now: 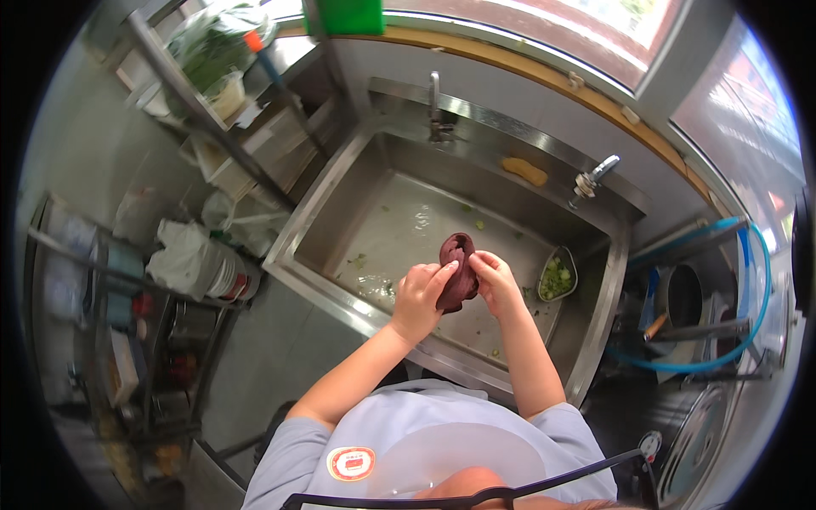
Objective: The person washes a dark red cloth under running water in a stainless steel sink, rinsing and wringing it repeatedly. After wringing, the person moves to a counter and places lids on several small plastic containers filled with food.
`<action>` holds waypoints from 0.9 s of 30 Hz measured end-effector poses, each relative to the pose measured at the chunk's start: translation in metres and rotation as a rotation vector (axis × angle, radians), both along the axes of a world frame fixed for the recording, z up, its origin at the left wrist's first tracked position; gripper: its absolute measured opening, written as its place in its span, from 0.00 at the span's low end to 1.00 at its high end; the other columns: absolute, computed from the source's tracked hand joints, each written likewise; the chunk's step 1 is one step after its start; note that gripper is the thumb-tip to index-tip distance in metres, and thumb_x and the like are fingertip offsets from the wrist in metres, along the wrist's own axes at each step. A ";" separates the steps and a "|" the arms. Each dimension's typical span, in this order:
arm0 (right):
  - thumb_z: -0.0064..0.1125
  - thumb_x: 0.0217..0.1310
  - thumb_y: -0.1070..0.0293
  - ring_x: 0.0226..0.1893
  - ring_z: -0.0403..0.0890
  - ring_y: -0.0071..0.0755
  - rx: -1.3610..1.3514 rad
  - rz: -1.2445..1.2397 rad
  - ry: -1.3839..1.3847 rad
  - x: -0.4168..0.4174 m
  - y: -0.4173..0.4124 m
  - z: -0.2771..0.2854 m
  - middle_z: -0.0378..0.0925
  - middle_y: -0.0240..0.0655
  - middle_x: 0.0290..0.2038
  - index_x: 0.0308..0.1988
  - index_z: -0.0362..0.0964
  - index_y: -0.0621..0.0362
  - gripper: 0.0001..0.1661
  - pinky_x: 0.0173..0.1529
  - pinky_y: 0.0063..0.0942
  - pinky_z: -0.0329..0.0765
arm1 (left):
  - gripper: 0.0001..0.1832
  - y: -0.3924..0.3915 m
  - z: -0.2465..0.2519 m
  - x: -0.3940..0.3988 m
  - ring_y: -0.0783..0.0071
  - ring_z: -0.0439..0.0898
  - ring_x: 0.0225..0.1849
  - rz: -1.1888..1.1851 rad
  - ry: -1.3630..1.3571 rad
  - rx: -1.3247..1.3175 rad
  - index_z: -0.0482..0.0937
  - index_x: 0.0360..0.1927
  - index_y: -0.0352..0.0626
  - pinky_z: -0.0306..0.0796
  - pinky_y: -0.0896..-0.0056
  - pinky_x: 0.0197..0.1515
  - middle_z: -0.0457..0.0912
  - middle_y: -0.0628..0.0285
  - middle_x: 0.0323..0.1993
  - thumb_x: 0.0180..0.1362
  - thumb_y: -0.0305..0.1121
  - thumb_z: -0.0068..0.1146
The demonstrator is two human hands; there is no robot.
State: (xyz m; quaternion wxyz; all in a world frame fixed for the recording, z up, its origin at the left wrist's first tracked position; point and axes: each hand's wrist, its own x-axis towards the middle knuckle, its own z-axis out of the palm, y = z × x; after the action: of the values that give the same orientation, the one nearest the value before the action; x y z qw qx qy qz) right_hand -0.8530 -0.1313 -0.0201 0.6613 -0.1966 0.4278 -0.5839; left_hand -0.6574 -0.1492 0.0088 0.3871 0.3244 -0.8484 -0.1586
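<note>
Above the basin of a stainless steel sink (pixel 389 210), I hold a dark maroon, soft-looking folded item (pixel 460 284); whether it is cloth or food I cannot tell. My left hand (pixel 417 296) grips its left side, the thumb lying across the front. On its right edge, the fingertips of my right hand (pixel 496 280) pinch the rim. The top of the item curls over into a hollow. Scattered green scraps (pixel 357 261) lie on the wet sink floor. Right of my right hand, a small container (pixel 575 280) of chopped greens (pixel 556 278) sits in the basin.
Two taps (pixel 435 108) (pixel 596 178) rise from the back ledge, a yellow sponge (pixel 524 171) between them. At right are a blue hose (pixel 768 280) and a pan (pixel 682 296). Metal shelving (pixel 210 127) and a white bucket (pixel 226 274) stand left.
</note>
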 end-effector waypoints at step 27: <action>0.65 0.54 0.82 0.40 0.77 0.21 -0.552 1.158 0.118 0.515 0.011 0.135 0.75 0.32 0.40 0.52 0.65 0.60 0.26 0.45 0.22 0.75 | 0.29 0.156 0.078 0.444 0.76 0.75 0.51 0.561 1.051 0.663 0.72 0.58 0.39 0.69 0.70 0.53 0.79 0.64 0.50 0.62 0.49 0.61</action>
State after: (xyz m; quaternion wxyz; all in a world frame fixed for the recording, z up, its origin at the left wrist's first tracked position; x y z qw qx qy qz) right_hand -0.3378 -0.1199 0.1145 0.7698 -0.5905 0.1222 -0.2093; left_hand -0.2132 0.0066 0.0870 0.6544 0.5134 -0.3381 -0.4403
